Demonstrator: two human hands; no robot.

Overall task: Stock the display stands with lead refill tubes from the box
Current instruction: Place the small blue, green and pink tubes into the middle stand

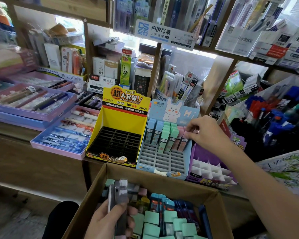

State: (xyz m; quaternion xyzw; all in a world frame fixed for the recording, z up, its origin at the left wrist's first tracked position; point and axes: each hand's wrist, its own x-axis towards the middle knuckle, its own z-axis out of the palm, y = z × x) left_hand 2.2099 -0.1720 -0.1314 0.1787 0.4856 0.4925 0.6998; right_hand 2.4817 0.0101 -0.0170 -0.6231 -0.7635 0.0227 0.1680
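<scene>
A cardboard box point(162, 178) in front of me holds several lead refill tubes point(169, 219) with green, blue and dark caps. My left hand point(109, 221) grips a few dark clear tubes point(121, 192) upright over the box. On the shelf stand a yellow display stand point(121, 118) with an empty black slotted tray, and a light blue rabbit stand point(164, 159). The blue stand's back rows carry blue, green and pink tubes. My right hand point(205, 130) pinches a pink tube point(185, 137) at the right end of those rows.
A purple stand point(212, 171) with white dividers sits right of the blue one. Purple pen trays point(64, 131) lie to the left. Pen cups point(273, 118) crowd the right, and packed shelves point(162, 31) rise behind.
</scene>
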